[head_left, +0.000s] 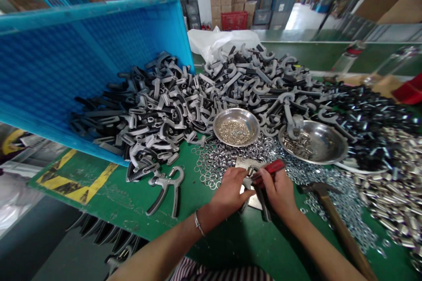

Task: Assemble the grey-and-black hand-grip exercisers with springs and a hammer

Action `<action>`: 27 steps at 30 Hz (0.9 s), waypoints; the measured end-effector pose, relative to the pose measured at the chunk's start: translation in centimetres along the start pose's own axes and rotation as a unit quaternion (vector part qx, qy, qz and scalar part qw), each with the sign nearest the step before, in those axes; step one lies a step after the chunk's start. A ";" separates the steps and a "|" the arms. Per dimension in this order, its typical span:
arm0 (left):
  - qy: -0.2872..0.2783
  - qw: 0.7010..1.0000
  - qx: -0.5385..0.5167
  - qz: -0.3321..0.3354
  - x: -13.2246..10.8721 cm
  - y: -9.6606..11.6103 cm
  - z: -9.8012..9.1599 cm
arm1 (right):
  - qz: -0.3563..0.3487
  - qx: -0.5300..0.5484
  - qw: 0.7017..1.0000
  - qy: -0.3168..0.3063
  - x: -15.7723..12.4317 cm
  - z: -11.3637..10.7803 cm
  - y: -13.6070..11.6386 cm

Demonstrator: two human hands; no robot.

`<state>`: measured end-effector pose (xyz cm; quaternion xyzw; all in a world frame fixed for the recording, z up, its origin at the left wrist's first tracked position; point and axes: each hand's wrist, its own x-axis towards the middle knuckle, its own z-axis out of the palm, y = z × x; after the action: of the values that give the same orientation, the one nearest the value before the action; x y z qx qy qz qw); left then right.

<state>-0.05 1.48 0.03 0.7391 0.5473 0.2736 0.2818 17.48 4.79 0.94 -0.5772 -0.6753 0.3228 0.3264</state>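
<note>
My left hand (227, 189) is closed around a grey and black hand grip exerciser (264, 206), steadying it over a small metal plate (256, 202). A coil spring shows near the top of the exerciser. In my right hand (281, 191) is a red-handled tool (275, 166), held against the exerciser's upper part; its working end is hidden by my fingers. To the left, another hand grip exerciser (177, 180) with its spring lies on the green table (132, 210), legs spread towards me.
A blue crate (99, 39) on its side spills grey handles (171, 105). Two metal bowls (236, 111) (332, 140) hold small parts. Rings (211, 171), nuts (349, 215) and metal cylinders (389, 197) lie in heaps. A hammer (339, 224) rests at right.
</note>
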 end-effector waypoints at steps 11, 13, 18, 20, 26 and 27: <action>-0.010 1.000 0.008 -0.014 0.0 0.7 -0.3 | -0.159 -0.104 0.980 0.058 4.6 -1.7 -1.1; -0.005 1.000 0.006 -0.015 -0.1 0.7 -0.3 | -0.055 0.020 0.998 -0.012 4.5 -2.7 0.1; 0.000 1.000 0.000 -0.010 -0.3 0.5 -0.2 | 0.112 0.145 0.976 -0.115 3.3 -4.8 1.9; -0.002 1.000 -0.002 -0.008 -0.4 0.5 -0.2 | 0.107 0.202 0.966 -0.120 2.4 -4.6 1.5; -0.006 1.000 -0.012 -0.015 -0.3 0.5 -0.2 | 0.058 0.235 0.969 -0.056 0.5 -1.2 0.0; -0.007 1.000 -0.011 -0.014 -0.3 0.5 -0.2 | 0.058 0.230 0.970 -0.051 0.4 -0.9 0.0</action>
<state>0.02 1.10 0.47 0.7299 0.5525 0.2707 0.2977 18.15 5.24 1.44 -0.5078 -0.5642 0.5163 0.3965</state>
